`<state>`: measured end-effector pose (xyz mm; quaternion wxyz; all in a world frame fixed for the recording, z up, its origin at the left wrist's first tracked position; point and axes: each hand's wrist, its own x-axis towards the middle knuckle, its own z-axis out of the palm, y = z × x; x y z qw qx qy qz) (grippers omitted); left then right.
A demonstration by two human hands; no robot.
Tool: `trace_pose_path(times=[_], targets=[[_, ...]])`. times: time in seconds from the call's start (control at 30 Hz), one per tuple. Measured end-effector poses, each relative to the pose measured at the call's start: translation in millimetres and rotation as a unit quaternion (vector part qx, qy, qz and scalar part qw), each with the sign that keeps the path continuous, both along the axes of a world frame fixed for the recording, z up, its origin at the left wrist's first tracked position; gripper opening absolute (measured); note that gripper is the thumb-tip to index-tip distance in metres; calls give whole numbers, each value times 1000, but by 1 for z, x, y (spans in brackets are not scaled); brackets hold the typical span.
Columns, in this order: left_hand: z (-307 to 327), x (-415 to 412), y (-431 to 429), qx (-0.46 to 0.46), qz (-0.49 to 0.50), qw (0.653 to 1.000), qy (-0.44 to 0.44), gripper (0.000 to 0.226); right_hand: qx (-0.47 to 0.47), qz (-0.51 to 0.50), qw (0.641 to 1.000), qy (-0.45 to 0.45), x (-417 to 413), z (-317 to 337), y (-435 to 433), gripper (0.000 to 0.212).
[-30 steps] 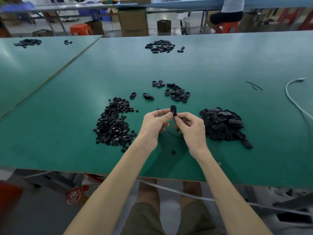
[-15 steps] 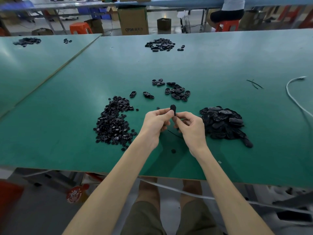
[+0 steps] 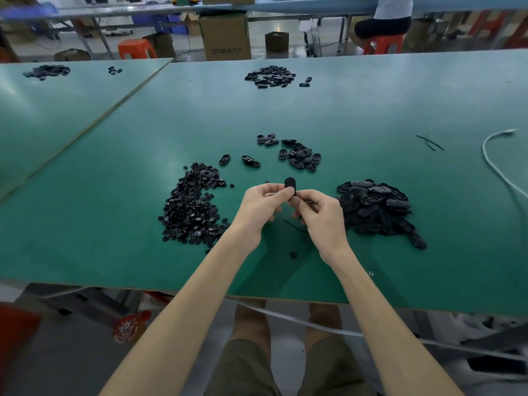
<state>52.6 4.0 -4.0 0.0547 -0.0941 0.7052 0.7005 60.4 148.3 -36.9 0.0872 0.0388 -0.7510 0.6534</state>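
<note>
Here both hands, the left hand (image 3: 264,202) and right hand (image 3: 320,214), are pinching one black oval plastic shell (image 3: 290,186) near the bench's (image 3: 85,224) front edge; it looks light, stiff and slippery, best gripped by its rims.

Left hand (image 3: 261,205) and right hand (image 3: 320,214) pinch a black oval part (image 3: 290,186) above the green table (image 3: 114,195), between 2 heaps.

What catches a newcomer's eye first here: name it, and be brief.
First, the small black oval part, pinched between the left hand and the right hand above the near middle of the green table. Next, two dark heaps flank the hands: a pile of small black pieces to the left and a pile of larger oval shells to the right.
</note>
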Motion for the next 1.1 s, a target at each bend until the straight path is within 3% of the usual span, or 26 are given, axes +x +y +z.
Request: trace_pose_path(times=[0.47, 0.67, 1.1], targets=[[3, 1, -14, -79, -63, 994, 44, 23, -50, -7, 999, 0, -1, 0, 0, 18], [4, 3, -24, -135, -148, 978, 52, 16, -59, 1, 998, 2, 1, 3, 0, 17], [4, 6, -29, -49, -161, 986, 12, 15, -56, 6, 998, -3, 0, 2, 0, 16]])
